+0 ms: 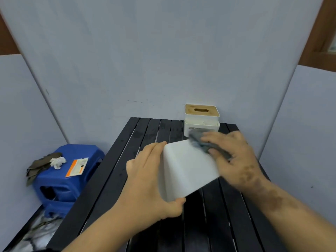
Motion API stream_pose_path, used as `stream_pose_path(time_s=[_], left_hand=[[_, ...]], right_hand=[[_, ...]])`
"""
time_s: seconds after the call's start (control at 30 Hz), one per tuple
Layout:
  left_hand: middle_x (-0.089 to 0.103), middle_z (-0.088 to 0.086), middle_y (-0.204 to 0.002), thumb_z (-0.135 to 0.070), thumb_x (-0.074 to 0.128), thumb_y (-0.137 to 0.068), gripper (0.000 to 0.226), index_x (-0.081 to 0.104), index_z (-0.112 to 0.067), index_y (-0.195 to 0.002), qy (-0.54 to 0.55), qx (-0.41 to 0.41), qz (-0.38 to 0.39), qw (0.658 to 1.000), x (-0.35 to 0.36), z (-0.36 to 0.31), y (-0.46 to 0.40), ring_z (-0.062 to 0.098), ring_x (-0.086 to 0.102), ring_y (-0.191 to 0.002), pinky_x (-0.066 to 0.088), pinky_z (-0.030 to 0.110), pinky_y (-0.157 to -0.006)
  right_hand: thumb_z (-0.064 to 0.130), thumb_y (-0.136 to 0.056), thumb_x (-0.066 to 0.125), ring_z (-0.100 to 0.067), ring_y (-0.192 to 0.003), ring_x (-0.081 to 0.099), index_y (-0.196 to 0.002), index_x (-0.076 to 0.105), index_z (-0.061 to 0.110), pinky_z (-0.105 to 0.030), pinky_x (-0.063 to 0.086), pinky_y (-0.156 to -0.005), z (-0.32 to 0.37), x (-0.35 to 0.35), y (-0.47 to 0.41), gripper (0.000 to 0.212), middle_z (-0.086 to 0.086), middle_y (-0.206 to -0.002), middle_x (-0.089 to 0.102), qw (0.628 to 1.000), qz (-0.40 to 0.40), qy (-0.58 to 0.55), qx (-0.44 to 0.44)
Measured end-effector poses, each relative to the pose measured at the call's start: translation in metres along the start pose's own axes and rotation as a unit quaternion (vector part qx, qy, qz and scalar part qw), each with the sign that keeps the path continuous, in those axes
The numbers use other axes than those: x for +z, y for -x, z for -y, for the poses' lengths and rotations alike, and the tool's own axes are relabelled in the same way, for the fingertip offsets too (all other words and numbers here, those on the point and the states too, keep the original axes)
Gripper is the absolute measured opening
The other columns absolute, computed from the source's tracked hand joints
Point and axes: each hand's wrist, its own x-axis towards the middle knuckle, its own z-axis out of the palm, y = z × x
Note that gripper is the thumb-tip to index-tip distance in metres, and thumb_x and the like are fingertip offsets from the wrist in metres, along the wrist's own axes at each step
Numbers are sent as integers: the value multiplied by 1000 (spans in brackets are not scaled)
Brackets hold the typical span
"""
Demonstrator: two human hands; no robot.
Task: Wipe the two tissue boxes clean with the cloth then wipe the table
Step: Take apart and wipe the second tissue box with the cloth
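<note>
My left hand [149, 180] grips a plain white tissue box [185, 170] by its left side and holds it tilted above the black slatted table [112, 179]. My right hand [234, 157] presses a dark grey cloth [205, 144] against the box's upper right corner; the hand is blurred. A second white tissue box [201, 119] with a wooden slotted lid stands upright at the table's far right edge, against the wall.
A blue plastic stool [69, 171] stands left of the table, carrying a dark rag [40, 166], a crumpled white tissue [58, 161] and an orange-and-white packet [77, 166]. Grey-blue wall panels close in the back and both sides.
</note>
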Motion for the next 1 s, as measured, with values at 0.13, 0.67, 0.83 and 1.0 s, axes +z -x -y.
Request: stream_pose_path(time_s=[0.13, 0.67, 0.83, 1.0], left_hand=[[20, -39, -140, -58, 79, -52, 109, 13, -58, -139, 12, 2, 6, 1000, 3, -1, 2, -8, 21, -128, 44, 41, -100], [25, -35, -138, -54, 80, -52, 109, 22, -42, -144, -22, 2, -15, 1000, 2, 5, 0, -15, 22, -130, 40, 42, -98], [19, -40, -137, -61, 77, -50, 115, 14, -48, -146, -10, -17, 11, 1000, 0, 4, 2, -4, 22, -118, 40, 34, -96], [25, -35, -136, -56, 78, -50, 110, 24, -41, -145, -5, -6, 2, 1000, 3, 8, 1, -5, 26, -124, 40, 36, -95]], right_hand=[[1, -86, 70, 2, -92, 44, -110, 63, 50, -6, 39, -86, -4, -1, 2, 54, 8, -116, 66, 997, -35, 39, 53], [2, -82, 65, -17, -90, 44, -116, 72, 26, -21, 40, -85, 50, 15, 12, 42, 17, -131, 63, 993, 31, 31, -110], [1, -90, 66, 1, -102, 43, -118, 67, 37, -7, 35, -94, 3, -1, 6, 45, 12, -128, 64, 1000, 0, -2, 30], [2, -82, 60, -2, -97, 42, -112, 72, 31, -34, 44, -84, 40, 15, 15, 44, 22, -129, 61, 998, -24, 39, -31]])
